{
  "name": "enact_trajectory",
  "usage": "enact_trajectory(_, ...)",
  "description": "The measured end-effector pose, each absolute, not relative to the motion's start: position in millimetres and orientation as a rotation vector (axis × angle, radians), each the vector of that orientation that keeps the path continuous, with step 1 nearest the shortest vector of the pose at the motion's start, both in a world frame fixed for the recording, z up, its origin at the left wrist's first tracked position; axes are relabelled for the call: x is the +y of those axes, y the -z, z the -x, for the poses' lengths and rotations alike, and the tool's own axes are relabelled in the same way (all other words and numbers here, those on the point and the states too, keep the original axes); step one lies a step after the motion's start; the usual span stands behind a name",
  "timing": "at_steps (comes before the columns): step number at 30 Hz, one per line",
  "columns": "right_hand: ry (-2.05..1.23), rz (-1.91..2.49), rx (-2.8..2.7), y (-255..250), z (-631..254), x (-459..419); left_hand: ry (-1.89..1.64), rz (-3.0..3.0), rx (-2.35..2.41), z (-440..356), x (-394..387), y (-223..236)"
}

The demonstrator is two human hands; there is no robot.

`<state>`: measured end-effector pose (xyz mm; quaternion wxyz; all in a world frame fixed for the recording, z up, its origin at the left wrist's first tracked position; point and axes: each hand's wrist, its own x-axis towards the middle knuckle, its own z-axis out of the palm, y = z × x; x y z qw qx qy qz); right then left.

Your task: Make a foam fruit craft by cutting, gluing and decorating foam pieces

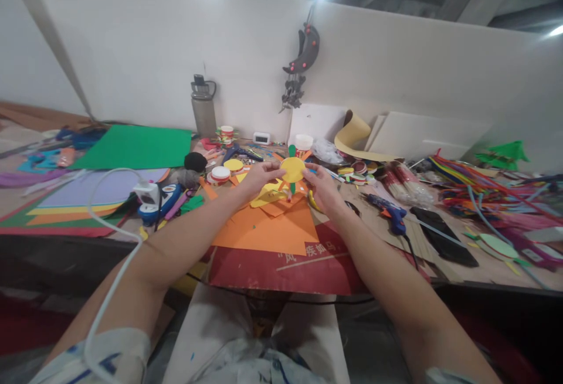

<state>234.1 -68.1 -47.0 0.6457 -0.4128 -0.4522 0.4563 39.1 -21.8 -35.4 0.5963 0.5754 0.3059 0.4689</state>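
A yellow foam disc (292, 169) with green tabs at its top and bottom is held up over the table between both hands. My left hand (259, 176) pinches its left edge with closed fingers. My right hand (320, 186) pinches the right edge the same way. Beneath the disc lie loose yellow pieces (266, 196) and a stack of orange foam sheets (268, 228) on a red printed sheet (299, 267).
A blue glue gun (389, 211) and a black phone (442, 237) lie to the right, near bundles of sticks (407, 187) and pipe cleaners (475, 187). Tape rolls (220, 174), a green sheet (134, 146), coloured sheets (83, 199), a white cable (114, 255) sit left. A bottle (203, 105) stands at the wall.
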Motion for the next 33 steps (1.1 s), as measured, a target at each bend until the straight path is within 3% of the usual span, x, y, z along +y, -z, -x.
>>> enact_trajectory(20, -0.891, 0.973, -1.031, 47.4, -232.5, -68.0, -1.067, -1.38, 0.731, -43.3, -27.6, 36.7)
enact_trajectory(33, -0.314, 1.203, -1.326, 25.1, -266.5, -73.1, -1.53, -0.959, 0.585, -8.1, 21.7, 18.1)
